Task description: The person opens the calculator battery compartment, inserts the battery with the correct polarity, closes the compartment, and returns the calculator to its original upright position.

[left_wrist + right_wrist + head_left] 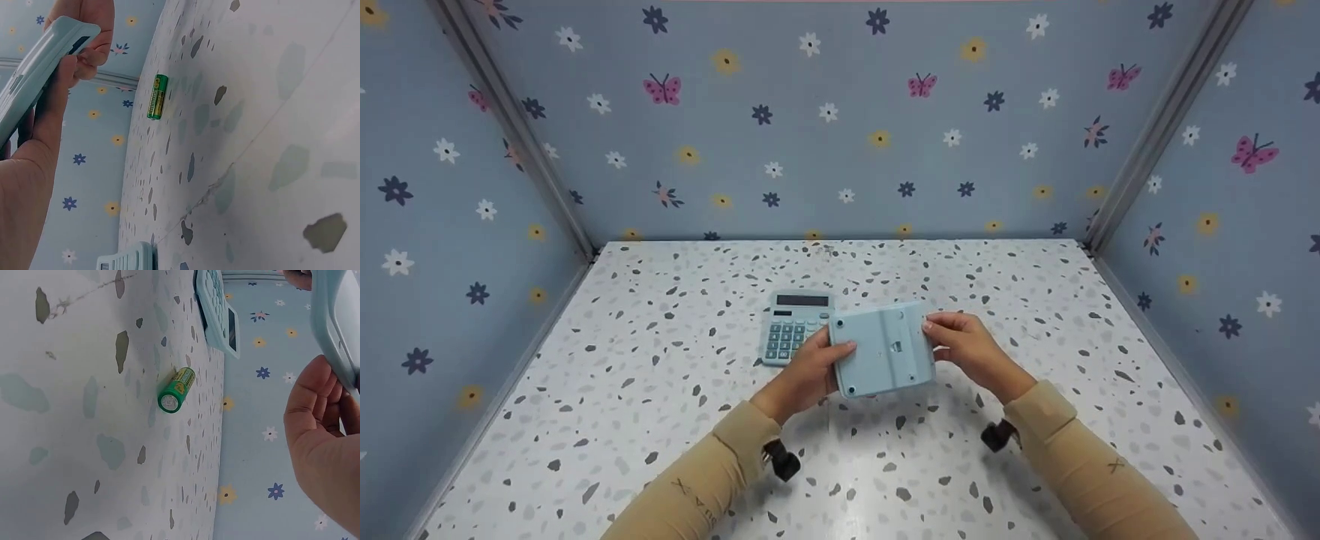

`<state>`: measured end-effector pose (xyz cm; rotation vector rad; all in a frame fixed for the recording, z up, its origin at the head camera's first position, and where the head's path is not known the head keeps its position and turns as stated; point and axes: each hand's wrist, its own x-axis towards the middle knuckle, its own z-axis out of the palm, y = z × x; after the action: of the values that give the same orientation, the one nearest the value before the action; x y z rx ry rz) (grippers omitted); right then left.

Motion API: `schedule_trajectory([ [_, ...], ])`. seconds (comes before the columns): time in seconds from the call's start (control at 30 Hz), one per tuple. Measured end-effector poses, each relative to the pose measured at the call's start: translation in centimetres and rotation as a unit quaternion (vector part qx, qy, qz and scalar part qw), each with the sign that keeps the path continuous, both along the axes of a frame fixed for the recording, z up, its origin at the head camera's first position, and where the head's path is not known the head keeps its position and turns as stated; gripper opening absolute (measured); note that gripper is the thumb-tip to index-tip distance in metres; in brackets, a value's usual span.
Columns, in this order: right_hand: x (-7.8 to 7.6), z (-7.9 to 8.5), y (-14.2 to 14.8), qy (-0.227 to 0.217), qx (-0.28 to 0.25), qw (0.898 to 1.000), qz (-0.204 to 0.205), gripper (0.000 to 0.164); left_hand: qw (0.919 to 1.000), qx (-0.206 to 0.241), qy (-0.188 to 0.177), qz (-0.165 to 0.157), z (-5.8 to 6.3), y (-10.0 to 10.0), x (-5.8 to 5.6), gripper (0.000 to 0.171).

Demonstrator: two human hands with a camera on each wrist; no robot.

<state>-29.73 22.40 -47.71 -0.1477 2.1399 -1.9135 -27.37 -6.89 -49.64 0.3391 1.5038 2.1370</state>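
A pale blue calculator is held up above the table, its back with small dark feet facing the head camera. My left hand grips its left side, thumb lying across the back and fingers underneath. At the opposite edge, my right hand pinches the top end between thumb and fingers. A second pale blue calculator lies face up behind my left hand, its keys partly covered. One green battery lies on the table in both wrist views; in the head view it is hidden.
The speckled white table runs back to a blue wall patterned with flowers and butterflies. Similar panels stand at left and right, joined by grey metal posts at the back corners.
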Motion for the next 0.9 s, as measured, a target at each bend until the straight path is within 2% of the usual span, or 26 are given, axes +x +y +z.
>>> schedule_trajectory([
  [0.3, 0.1, -0.3, 0.0, 0.003, 0.0, 1.0, 0.009, 0.026, 0.9995, 0.028, -0.002, -0.015, -0.5, 0.1, 0.1, 0.06],
  [0.47, 0.1, -0.3, -0.2, 0.003, 0.006, 1.0, 0.009, 0.027, 0.9994, 0.028, -0.008, -0.016, -0.7, 0.0, 0.1, 0.058],
  [0.67, 0.1, 0.0, -0.8, 0.013, 0.027, 0.999, -0.036, 0.027, 0.9994, 0.026, -0.022, 0.003, -0.8, 0.1, 0.2, 0.06],
  [0.9, 0.5, 0.5, -1.9, 0.054, 0.069, 0.993, -0.084, 0.023, 0.999, 0.032, -0.024, 0.02, -0.7, 0.2, 0.4, 0.057],
])
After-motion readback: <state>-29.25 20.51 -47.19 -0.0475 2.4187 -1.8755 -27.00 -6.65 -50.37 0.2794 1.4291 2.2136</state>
